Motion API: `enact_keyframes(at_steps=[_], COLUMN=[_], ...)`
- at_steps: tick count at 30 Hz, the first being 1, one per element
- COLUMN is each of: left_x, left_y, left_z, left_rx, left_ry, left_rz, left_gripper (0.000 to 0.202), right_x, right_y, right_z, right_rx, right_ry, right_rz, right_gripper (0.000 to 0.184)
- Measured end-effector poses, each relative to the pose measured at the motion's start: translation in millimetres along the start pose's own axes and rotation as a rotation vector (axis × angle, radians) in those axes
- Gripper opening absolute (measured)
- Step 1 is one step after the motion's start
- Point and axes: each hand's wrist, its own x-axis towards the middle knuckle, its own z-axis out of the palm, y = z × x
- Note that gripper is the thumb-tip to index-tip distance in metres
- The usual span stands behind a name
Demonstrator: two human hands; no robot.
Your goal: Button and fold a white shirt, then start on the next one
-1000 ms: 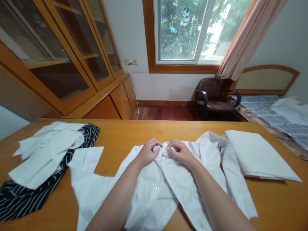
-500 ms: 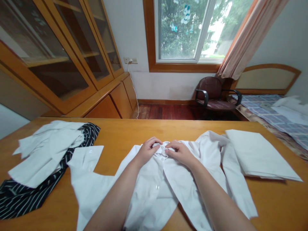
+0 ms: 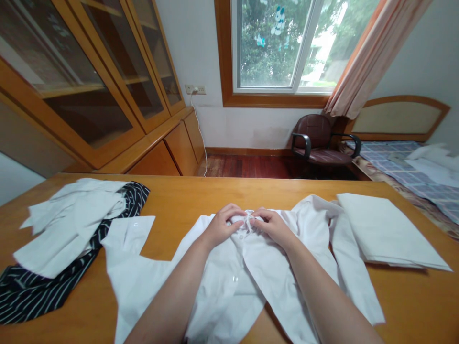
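A white button-up shirt (image 3: 222, 277) lies front up on the wooden table (image 3: 179, 191), its collar toward the far edge and its sleeves out to both sides. At the collar, my left hand (image 3: 225, 224) pinches the cloth between thumb and fingers. My right hand (image 3: 270, 224) grips the collar's other side, close against the left. The fingertips nearly meet over the top of the front opening. A small button (image 3: 241, 237) shows just below them. Lower down, the two front panels spread apart and bare wood shows between them.
Left on the table are crumpled white clothes (image 3: 79, 205) over black-and-white striped cloth (image 3: 46, 296). A folded white sheet-like piece (image 3: 390, 234) lies at the right. Beyond stand a glass-door cabinet (image 3: 139, 129), an office chair (image 3: 315, 138) and a bed (image 3: 412, 157).
My hands have drawn slightly closer together at the collar, and the cloth between them is bunched more. The shirt otherwise lies as before.
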Motion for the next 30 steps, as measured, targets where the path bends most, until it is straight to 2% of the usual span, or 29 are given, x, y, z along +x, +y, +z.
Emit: enact_keyframes(at_steps=[17, 30], left_x=[3.2, 2.2], left_y=[-0.5, -4.9], left_z=[2.2, 5.0], left_rx=[-0.034, 0.075], left_ry=[0.018, 0.066], left_rz=[0.023, 0.054], left_gripper=[0.017, 0.018], right_x=[-0.3, 1.1], right_y=[-0.9, 2.0], right_z=[0.4, 2.9], right_rx=[-0.034, -0.168], right_ry=[-0.005, 0.031], right_rz=[-0.025, -0.072], right_gripper=[0.026, 0.018])
